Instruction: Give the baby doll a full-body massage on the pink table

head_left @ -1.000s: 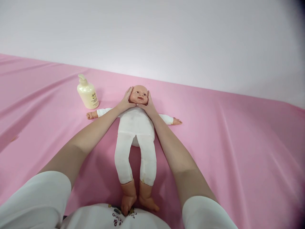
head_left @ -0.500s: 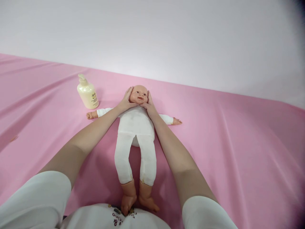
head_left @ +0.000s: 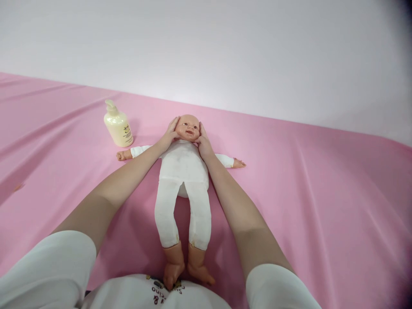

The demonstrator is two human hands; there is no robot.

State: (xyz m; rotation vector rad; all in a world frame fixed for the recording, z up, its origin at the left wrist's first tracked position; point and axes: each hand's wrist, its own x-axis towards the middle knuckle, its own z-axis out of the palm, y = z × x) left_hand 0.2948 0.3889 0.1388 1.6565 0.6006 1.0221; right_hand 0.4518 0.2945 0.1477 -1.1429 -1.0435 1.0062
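Nearest to me, the doll's [head_left: 183, 171] bare feet almost touch my white shirt [head_left: 154, 296], and its white legs run away from me along the pink sheet [head_left: 305, 193]. The doll lies on its back in the middle of the sheet, arms spread out to left and right. My forearms reach forward on either side of its body. My left hand [head_left: 169, 134] lies flat against the left side of the doll's head, fingers spread and open, thumb by the cheek. My right hand [head_left: 202, 143] presses the right side of the head in the same way, open-palmed, so the head sits cupped between both hands. Further off to the left, a cream pump bottle [head_left: 118, 125] stands upright, just beyond the doll's outstretched arm. A pale wall [head_left: 225, 47] rises behind.
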